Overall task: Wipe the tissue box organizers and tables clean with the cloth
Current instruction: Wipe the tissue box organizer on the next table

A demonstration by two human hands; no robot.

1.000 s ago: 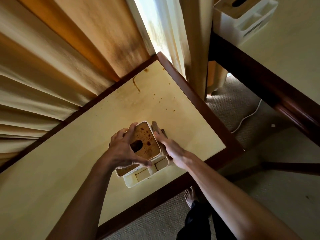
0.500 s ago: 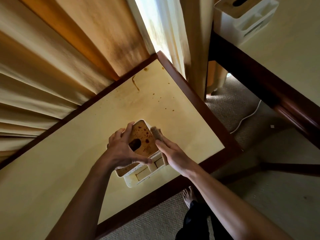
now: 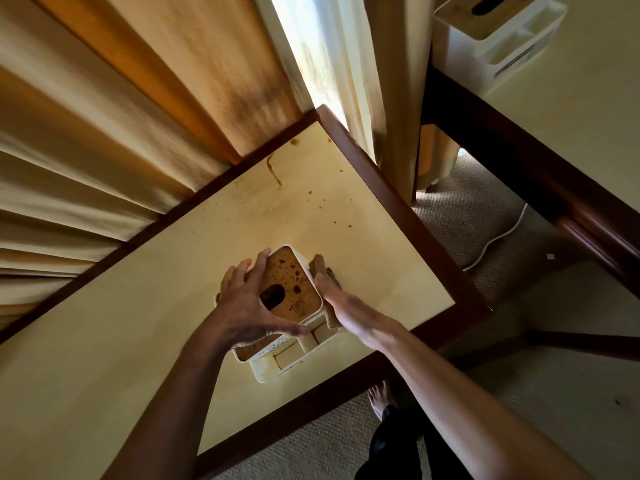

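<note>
Left fingers [image 3: 242, 271] grasping stained organizer [image 3: 291, 289], right fingers [image 3: 327, 284] flat on cloth [image 3: 320, 266] (curtains [image 3: 104, 133] behind)

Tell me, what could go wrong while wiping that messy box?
The cloth rubs the side of the tissue box organizer, which only the left hand steadies, so a hard push from the right hand might tip it. Its lid is spotted brown, and a dirty cloth may smear. The table edge is near; the organizer could slide off.
</note>
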